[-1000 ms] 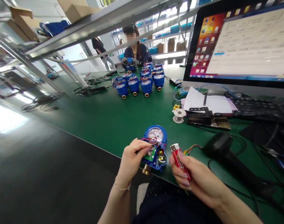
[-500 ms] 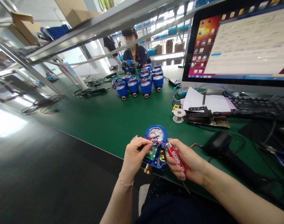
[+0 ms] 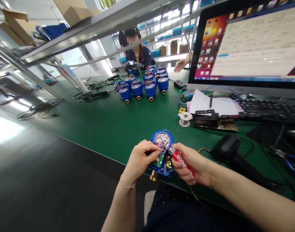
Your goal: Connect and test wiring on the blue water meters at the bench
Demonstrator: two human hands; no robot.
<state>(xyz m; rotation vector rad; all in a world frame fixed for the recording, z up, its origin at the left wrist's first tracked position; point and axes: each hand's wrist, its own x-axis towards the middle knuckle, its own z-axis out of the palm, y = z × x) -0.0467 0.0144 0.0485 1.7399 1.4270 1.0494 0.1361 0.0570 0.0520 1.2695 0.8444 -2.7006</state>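
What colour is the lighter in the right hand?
The lighter is mostly red, as the head view shows.

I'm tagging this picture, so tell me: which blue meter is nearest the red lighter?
The meter at the table's near edge, with its green board exposed, beside the lighter. The other meters are grouped farther back.

left grip (image 3: 140,159) pinches thin wires (image 3: 163,149) over an open blue meter (image 3: 163,162) at the tabletop (image 3: 99,119) edge. right grip (image 3: 189,165) holds a red lighter (image 3: 180,159), metal end near the wires. more blue meters (image 3: 149,87) stand beyond.
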